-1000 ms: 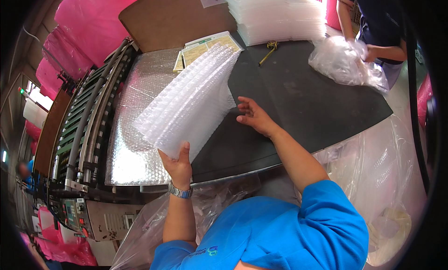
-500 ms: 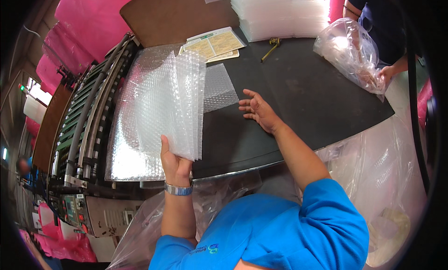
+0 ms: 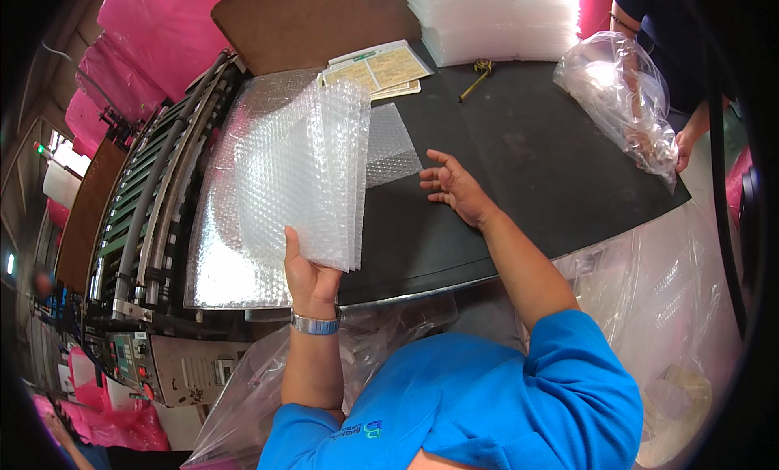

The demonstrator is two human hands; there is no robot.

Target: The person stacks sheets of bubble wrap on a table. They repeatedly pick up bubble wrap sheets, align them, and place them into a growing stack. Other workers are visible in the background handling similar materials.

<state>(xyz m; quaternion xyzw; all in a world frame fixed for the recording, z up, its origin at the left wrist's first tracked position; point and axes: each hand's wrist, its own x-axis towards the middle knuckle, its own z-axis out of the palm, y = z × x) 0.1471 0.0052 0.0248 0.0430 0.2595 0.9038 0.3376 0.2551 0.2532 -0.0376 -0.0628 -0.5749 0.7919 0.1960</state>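
Observation:
My left hand (image 3: 307, 273) grips the bottom edge of a stack of clear bubble-wrap sheets (image 3: 302, 170) and holds it upright above the black table (image 3: 519, 161). My right hand (image 3: 454, 187) hovers open over the table, fingers spread, just right of the stack and touching nothing. One single bubble-wrap sheet (image 3: 389, 155) lies flat on the table behind the stack. A wide sheet of bubble wrap (image 3: 219, 267) comes off the machine rollers under the held stack.
A roller machine (image 3: 154, 210) with a control panel stands at left. Paper forms (image 3: 377, 68), a pile of clear sheets (image 3: 495, 19) and a small tool (image 3: 477, 74) lie at the far side. Another person's hand (image 3: 686, 145) holds a clear plastic bag (image 3: 625, 97) at right. Large plastic bags (image 3: 673, 308) hang below the table edge.
My left hand has tilted the stack from lying slanted to standing upright and moved it slightly left. My right hand has let go of it and drawn back over the table.

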